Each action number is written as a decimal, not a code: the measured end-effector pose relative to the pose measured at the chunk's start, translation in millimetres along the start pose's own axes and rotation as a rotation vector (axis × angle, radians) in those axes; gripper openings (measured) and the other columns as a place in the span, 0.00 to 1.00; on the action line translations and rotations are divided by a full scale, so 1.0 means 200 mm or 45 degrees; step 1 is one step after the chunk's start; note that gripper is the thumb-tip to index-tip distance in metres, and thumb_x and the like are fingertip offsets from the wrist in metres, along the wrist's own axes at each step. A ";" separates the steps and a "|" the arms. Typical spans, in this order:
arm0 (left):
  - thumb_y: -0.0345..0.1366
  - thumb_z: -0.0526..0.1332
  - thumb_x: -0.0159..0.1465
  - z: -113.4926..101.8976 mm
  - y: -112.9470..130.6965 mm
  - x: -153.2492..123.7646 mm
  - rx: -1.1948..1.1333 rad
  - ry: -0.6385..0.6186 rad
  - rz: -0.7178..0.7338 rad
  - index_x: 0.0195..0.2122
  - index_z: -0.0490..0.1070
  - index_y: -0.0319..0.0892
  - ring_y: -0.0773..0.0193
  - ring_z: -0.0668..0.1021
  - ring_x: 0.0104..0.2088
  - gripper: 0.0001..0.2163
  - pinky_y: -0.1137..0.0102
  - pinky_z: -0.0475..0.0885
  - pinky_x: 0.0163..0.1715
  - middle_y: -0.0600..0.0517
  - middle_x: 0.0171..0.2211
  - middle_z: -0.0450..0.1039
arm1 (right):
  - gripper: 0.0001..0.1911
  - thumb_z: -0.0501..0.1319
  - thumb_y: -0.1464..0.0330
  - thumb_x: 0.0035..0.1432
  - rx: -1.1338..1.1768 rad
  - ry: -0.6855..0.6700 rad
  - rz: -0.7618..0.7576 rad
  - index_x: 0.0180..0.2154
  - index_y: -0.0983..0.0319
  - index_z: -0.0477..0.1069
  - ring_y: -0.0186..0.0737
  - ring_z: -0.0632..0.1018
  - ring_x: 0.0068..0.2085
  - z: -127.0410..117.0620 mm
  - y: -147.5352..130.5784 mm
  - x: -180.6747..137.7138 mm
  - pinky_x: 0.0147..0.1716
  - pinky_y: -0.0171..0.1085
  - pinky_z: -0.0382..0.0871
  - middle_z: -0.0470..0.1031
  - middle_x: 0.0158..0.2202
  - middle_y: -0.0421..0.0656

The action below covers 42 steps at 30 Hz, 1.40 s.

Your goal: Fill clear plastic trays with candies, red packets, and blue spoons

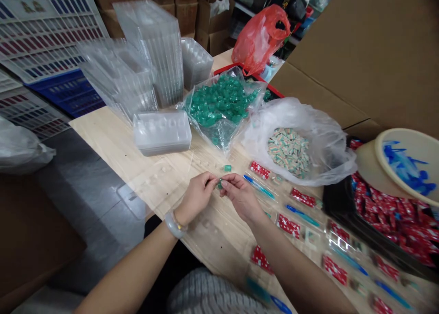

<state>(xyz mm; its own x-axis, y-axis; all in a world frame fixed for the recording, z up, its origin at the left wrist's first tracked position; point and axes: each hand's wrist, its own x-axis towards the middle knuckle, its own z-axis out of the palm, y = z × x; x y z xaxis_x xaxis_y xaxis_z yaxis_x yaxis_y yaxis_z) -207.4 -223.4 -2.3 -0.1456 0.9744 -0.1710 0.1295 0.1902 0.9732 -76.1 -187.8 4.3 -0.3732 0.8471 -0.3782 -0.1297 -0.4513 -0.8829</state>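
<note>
A pale wooden surface (113,140) runs from the near edge toward the far right corner, walled on the right by a big brown cardboard sheet (360,44). Tall stacks of clear plastic blister trays (154,53) crowd its far left corner. Beside them lies a clear bag of green wrapped pieces (219,103), then a white film bag of pale striped pieces (318,135). Filled trays with red packets and blue pens (302,213) line the right edge. Near the middle of the near edge, the left hand (197,196) and right hand (242,197) meet fingertip to fingertip, both pinching one small green wrapped piece (219,184) just above the surface. It sits between them, equally near each, and is too small to show its long axis. A second loose green piece (227,168) lies just beyond, slightly toward the right hand.
</note>
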 end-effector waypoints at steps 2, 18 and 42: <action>0.38 0.55 0.56 -0.04 0.00 0.03 -0.293 -0.120 -0.232 0.21 0.61 0.40 0.71 0.62 0.20 0.10 0.75 0.58 0.21 0.56 0.18 0.59 | 0.11 0.65 0.64 0.41 -0.119 -0.014 -0.052 0.27 0.62 0.66 0.28 0.67 0.21 -0.04 -0.03 0.05 0.22 0.32 0.62 0.67 0.22 0.35; 0.32 0.56 0.54 -0.04 -0.11 0.21 -0.214 0.064 -0.283 0.26 0.68 0.39 0.71 0.65 0.20 0.04 0.76 0.59 0.19 0.55 0.21 0.65 | 0.14 0.47 0.71 0.59 -2.147 -0.382 -0.789 0.42 0.61 0.68 0.37 0.70 0.41 -0.17 -0.02 0.33 0.39 0.33 0.63 0.68 0.41 0.47; 0.19 0.48 0.51 -0.09 0.05 0.20 -1.435 -0.222 -0.713 0.40 0.67 0.28 0.62 0.76 0.36 0.16 0.70 0.69 0.42 0.41 0.33 0.73 | 0.06 0.57 0.66 0.48 -0.660 -0.151 -0.372 0.29 0.62 0.64 0.33 0.70 0.27 -0.09 -0.04 0.31 0.28 0.34 0.65 0.67 0.24 0.38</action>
<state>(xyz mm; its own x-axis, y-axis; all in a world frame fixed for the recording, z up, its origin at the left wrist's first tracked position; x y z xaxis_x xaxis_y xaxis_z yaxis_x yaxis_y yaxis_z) -230.2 -184.1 4.2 0.2316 0.8132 -0.5339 -0.8231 0.4563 0.3380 -81.0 -125.8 -17.4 -0.4935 0.8649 -0.0922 0.2111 0.0163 -0.9773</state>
